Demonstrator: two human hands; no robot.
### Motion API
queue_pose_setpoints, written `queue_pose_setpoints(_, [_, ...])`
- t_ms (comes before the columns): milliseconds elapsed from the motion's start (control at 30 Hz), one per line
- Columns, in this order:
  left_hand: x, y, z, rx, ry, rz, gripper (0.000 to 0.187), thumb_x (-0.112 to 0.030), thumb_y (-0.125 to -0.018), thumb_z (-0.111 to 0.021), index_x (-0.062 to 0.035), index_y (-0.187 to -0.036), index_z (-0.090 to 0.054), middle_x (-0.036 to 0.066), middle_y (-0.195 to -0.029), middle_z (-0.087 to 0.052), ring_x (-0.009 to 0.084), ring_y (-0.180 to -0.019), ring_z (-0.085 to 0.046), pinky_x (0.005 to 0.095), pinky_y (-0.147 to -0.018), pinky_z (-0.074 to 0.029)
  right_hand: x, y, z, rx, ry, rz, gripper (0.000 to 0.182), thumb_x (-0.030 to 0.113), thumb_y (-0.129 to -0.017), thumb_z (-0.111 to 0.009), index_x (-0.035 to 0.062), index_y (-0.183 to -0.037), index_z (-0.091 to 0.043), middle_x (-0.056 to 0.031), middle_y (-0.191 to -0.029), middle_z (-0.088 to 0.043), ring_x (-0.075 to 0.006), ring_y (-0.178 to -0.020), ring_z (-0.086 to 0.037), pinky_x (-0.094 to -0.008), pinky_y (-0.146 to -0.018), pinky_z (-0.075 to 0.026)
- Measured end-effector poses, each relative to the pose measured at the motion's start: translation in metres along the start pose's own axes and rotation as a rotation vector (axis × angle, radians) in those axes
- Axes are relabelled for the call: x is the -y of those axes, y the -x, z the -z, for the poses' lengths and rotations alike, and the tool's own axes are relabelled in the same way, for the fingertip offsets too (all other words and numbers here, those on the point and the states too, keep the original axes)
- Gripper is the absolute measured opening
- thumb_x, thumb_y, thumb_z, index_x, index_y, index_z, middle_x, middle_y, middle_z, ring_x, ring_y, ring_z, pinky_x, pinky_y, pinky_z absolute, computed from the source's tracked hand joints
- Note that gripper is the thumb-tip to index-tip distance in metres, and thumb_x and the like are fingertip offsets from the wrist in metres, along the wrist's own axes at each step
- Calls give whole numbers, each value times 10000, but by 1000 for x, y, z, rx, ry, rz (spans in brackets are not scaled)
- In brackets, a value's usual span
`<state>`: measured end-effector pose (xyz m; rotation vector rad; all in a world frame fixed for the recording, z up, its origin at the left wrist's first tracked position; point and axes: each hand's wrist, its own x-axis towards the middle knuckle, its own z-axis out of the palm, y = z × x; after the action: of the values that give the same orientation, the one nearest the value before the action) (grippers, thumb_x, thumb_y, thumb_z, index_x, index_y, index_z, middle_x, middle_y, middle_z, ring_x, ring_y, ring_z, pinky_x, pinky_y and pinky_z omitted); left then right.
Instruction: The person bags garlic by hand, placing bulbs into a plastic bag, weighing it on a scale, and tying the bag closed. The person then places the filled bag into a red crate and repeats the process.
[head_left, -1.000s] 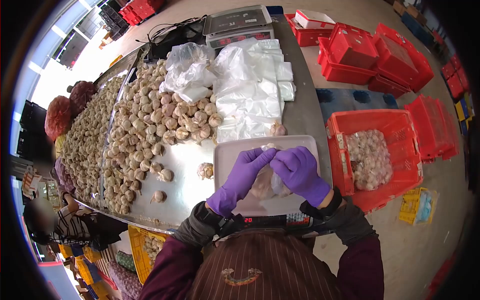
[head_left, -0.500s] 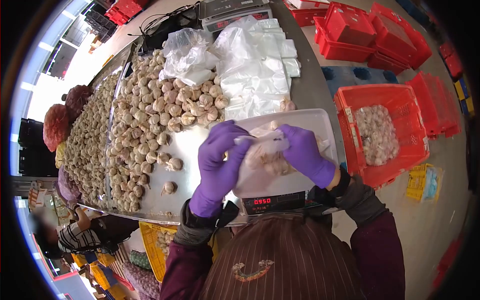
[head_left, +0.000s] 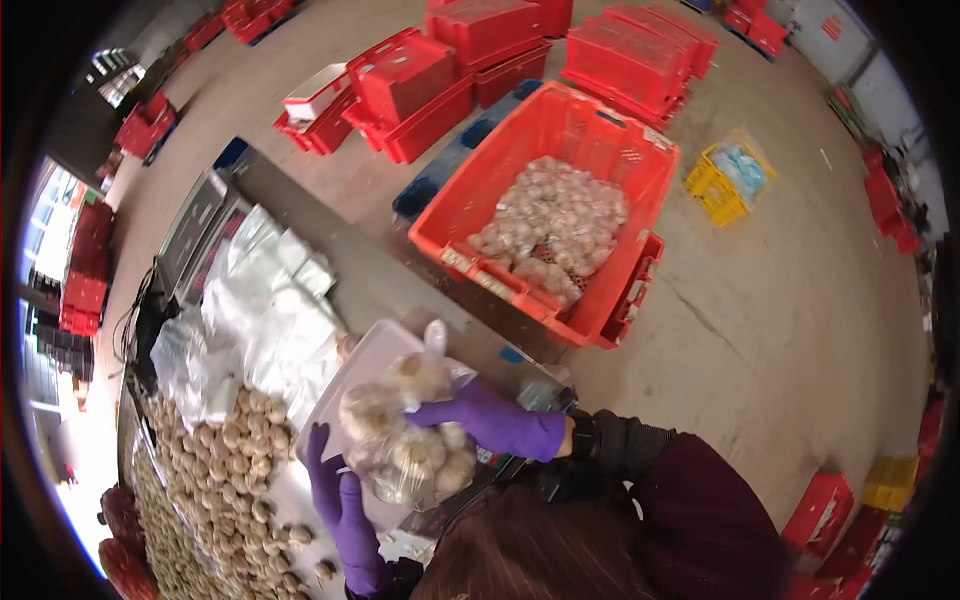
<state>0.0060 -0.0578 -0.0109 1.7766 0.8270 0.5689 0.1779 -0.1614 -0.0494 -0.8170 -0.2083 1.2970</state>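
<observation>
The left hand (head_left: 350,510) has let go of the bag's neck and now spreads beside the left edge of the scale tray (head_left: 350,375); the right hand (head_left: 490,418) alone grips the garlic bag (head_left: 405,445), its neck now bunched upright.

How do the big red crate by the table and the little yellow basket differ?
The red crate is much bigger than the yellow basket. The crate holds many clear bags of garlic, while the basket holds something pale blue that I can't identify. The crate stands beside the table; the basket sits farther off. Both are open-topped.
</observation>
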Motion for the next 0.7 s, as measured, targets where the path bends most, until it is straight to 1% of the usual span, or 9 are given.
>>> queue_pose_setpoints(100, [1, -24, -6, -45, 38, 23, 498, -305, -876, -485, 10, -1256, -419, 128, -1296, -433, 154, -882, -541, 272, -722, -433, 35, -10, 71, -193, -376, 239, 410, 240, -800, -640, 26, -1118, -494, -50, -1031, -556, -138, -943, -535, -305, -805, -449])
queue_pose_setpoints(167, [-6, -34, -13, -39, 26, 24, 441, -292, -879, -483, 9, -1201, -482, 118, -1260, -466, 153, -877, -543, 271, -716, -433, 54, -67, 177, 41, -397, 541, 517, 413, -858, -533, 110, -1255, -400, -41, -956, -532, -201, -900, -520, -308, -800, -460])
queue_pose_setpoints(233, [-9, -37, -18, -46, -50, 40, 420, -287, -878, -484, 13, -1170, -512, 112, -1232, -482, 156, -885, -543, 272, -720, -433, 101, -75, 213, -212, -427, 472, 411, 357, -898, -463, 218, -1271, -363, -57, -1036, -481, -234, -909, -497, -374, -813, -462])
queue_pose_setpoints(300, [-5, -39, -14, -83, -63, 59, 404, -282, -877, -486, 13, -1150, -530, 103, -1214, -489, 154, -886, -542, 274, -732, -434, 92, -95, 273, -535, 22, 589, 401, 274, -912, -444, 314, -1289, -313, -73, -1155, -418, -271, -950, -479, -440, -842, -449])
queue_pose_setpoints(500, [1, -54, 33, -393, -199, 195, 361, -247, -937, -371, -28, -1183, -519, 72, -1074, -576, 118, -805, -499, 250, -732, -403, 88, -121, 361, -1007, -349, 196, 512, 100, -866, -455, 240, -1323, -271, -102, -1167, -415, -286, -974, -482, -411, -813, -452])
queue_pose_setpoints(533, [7, -55, 49, -389, -221, 284, 365, -261, -939, -366, -46, -1193, -518, 68, -991, -576, 116, -778, -492, 243, -705, -400, 66, -123, 412, -985, 692, 147, 498, 109, -847, -455, 170, -1312, -289, -127, -1143, -439, -298, -994, -481, -399, -810, -453])
queue_pose_setpoints(600, [1, -60, 46, -442, -354, 338, 414, -320, -917, -362, -69, -1215, -504, 123, -993, -575, 176, -863, -509, 314, -789, -378, 46, -137, 460, -770, 1720, 57, 496, 118, -829, -456, 101, -1302, -307, -152, -1119, -463, -309, -1014, -479, -386, -807, -453])
queue_pose_setpoints(667, [-8, -64, 41, -458, -332, 483, 452, -361, -901, -374, -57, -1206, -512, 165, -1035, -578, 237, -971, -520, 388, -882, -360, 36, -152, 484, -479, 1964, -647, 535, 174, -779, -495, 5, -1264, -344, -198, -1117, -484, -339, -1080, -455, -395, -874, -407])
queue_pose_setpoints(700, [-9, -66, 37, -498, -347, 520, 420, -315, -907, -365, -31, -1167, -535, 159, -1017, -579, 241, -939, -527, 369, -860, -376, 21, -156, 502, -475, 1959, -651, 535, 174, -779, -495, 5, -1264, -344, -198, -1117, -484, -339, -1080, -455, -395, -874, -407])
